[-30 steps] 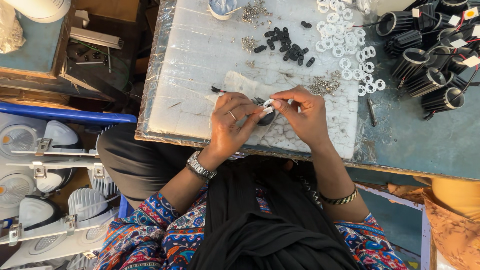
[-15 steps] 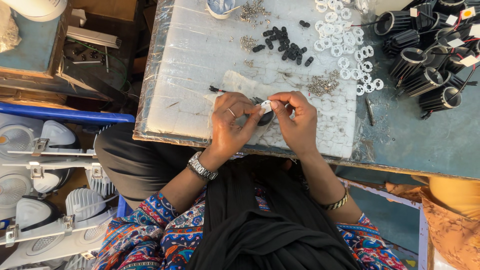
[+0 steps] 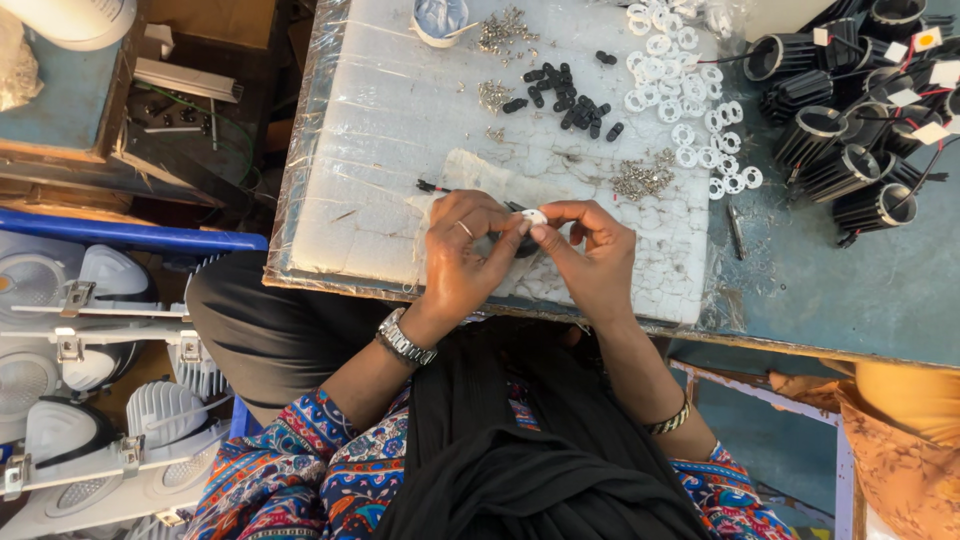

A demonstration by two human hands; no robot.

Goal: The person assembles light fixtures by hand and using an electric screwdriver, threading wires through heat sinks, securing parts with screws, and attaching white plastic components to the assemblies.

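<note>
**Bench inventory, left to right**

White ribbed lamp housings (image 3: pixel 95 420), stacked. White foam work pad (image 3: pixel 380 150), cracked, film-wrapped. Left hand (image 3: pixel 462 262) and right hand (image 3: pixel 592 258), fingertips pinched on a small white ring (image 3: pixel 533 216) over the pad's near edge. Black clips (image 3: pixel 565 95); silvery screws (image 3: pixel 642 180); white rings (image 3: pixel 690 110). Black finned cylinders (image 3: pixel 850 160), wired.

Two hands, left (image 3: pixel 462 262) and right (image 3: pixel 590 258), pinch one small white ring (image 3: pixel 534 216). One white cup (image 3: pixel 440 20). Roughly fifteen black clips (image 3: pixel 565 95); about twenty-five loose white rings (image 3: pixel 685 95); some eight black finned housings (image 3: pixel 850 130).
</note>
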